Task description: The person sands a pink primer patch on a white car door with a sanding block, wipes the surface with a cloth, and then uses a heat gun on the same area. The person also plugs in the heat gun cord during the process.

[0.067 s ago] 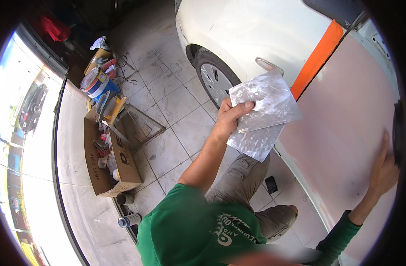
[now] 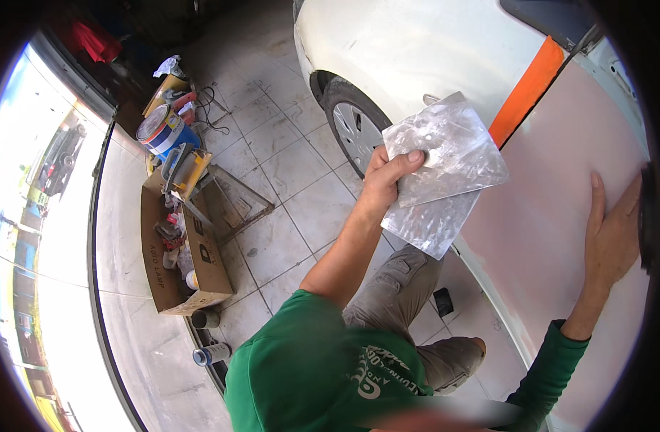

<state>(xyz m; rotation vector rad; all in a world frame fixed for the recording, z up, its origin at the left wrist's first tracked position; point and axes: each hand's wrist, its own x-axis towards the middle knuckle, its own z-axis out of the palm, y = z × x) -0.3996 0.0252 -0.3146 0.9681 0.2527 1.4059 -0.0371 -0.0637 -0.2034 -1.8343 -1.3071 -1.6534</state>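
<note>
My left hand (image 2: 393,176) grips two thin, silvery flat plates smeared with whitish residue. The upper plate (image 2: 456,147) overlaps the lower plate (image 2: 434,225), and my thumb presses on top near their left edge. At the right, my right hand (image 2: 612,241) lies flat on a pinkish-grey sanded car door panel (image 2: 535,245), fingers apart and holding nothing. Part of its fingers is cut off near the dark edge of the view. The plates hang between me and the car, hiding part of the body and its door handle.
A white car fender (image 2: 409,43) with orange tape (image 2: 528,90) and a wheel (image 2: 354,129) stands ahead. On the left are an open cardboard box (image 2: 216,270), a blue paint can (image 2: 168,133), a small metal stand (image 2: 247,209) and a spray can (image 2: 212,353). A dark object (image 2: 443,302) lies on the tiles.
My right hand has slid upward over the door panel, away from me. The left hand still holds both plates, and the whole view has shifted slightly.
</note>
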